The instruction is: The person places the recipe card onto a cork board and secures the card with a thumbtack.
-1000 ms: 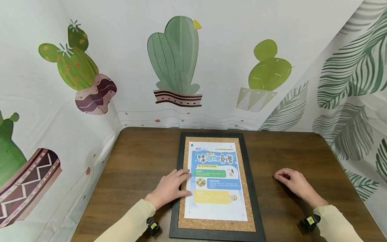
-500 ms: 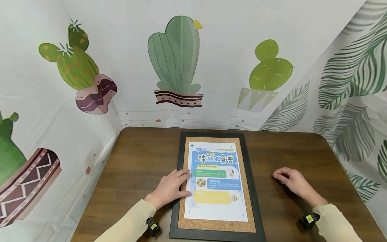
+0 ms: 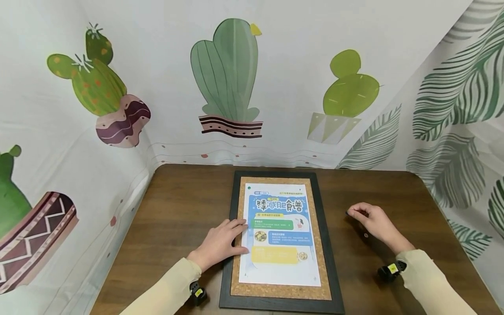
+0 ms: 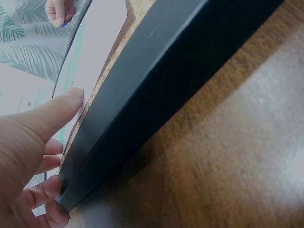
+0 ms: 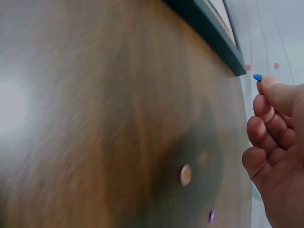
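A corkboard in a black frame lies on the wooden table, with a printed paper sheet flat on it. A green thumbtack shows at the sheet's top left corner; a tiny dark spot at the top right is too small to identify. My left hand rests across the frame's left side, fingers and thumb touching the sheet's left edge. To the right of the board, my right hand is raised over the table, pinching a blue thumbtack between thumb and index finger.
Beneath my right hand, a round pale thumbtack lies on the table, and a purple one is near it. Behind the table hangs a white cloth printed with cacti and leaves.
My right hand has lifted off the table and moved slightly left, now with the blue thumbtack showing at its fingertips. A thumbtack beneath it has come into sight. My left hand stays put.
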`<act>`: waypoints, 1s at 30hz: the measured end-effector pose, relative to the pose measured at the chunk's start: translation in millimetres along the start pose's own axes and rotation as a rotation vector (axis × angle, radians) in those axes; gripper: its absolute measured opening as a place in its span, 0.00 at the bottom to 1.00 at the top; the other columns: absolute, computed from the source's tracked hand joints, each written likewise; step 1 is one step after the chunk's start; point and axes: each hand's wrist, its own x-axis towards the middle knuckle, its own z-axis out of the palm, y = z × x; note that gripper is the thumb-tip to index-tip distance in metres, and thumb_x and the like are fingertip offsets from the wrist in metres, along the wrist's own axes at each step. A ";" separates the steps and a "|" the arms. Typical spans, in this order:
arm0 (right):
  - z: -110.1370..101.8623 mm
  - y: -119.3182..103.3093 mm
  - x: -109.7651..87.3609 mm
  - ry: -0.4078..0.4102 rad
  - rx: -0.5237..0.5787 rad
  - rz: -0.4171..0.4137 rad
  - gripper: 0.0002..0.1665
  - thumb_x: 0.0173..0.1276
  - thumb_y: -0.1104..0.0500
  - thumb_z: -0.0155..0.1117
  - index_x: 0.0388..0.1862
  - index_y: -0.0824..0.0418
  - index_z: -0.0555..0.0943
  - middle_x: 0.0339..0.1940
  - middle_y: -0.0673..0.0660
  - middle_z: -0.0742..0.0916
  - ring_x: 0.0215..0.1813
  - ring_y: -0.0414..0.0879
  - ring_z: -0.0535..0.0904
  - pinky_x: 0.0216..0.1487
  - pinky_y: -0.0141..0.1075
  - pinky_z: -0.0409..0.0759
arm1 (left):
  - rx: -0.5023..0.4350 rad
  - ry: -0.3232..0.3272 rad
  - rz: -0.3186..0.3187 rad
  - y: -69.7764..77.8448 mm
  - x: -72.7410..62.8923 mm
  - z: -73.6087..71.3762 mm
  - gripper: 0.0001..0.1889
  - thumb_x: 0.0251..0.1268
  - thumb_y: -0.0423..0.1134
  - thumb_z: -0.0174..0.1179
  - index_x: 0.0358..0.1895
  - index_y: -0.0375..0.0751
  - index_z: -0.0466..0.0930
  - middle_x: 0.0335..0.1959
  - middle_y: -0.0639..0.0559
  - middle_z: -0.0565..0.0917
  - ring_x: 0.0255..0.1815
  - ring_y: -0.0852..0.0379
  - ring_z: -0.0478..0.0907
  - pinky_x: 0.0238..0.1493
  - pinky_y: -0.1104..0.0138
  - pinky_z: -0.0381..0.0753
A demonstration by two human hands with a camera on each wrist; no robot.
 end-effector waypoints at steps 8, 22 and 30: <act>5.0 -9.5 23.3 -0.013 0.046 0.011 0.08 0.79 0.61 0.63 0.47 0.64 0.87 0.43 0.59 0.90 0.39 0.35 0.78 0.41 0.30 0.77 | -0.005 -0.011 -0.006 0.6 -0.7 -1.2 0.38 0.61 0.61 0.73 0.70 0.42 0.79 0.72 0.48 0.77 0.63 0.47 0.78 0.45 0.53 0.84; 30.9 -25.6 53.6 -0.012 0.177 0.046 0.11 0.81 0.61 0.60 0.49 0.68 0.85 0.44 0.63 0.88 0.40 0.41 0.76 0.42 0.31 0.76 | 0.007 -0.016 0.001 1.1 0.9 -2.4 0.39 0.62 0.62 0.72 0.71 0.43 0.78 0.73 0.48 0.76 0.65 0.45 0.77 0.45 0.52 0.84; 41.3 -32.5 69.3 -0.042 0.259 0.062 0.12 0.80 0.62 0.60 0.49 0.71 0.85 0.41 0.64 0.87 0.40 0.43 0.78 0.43 0.31 0.77 | 0.013 -0.025 -0.008 0.1 0.6 -1.9 0.39 0.62 0.63 0.72 0.71 0.43 0.78 0.72 0.49 0.76 0.64 0.47 0.77 0.45 0.54 0.84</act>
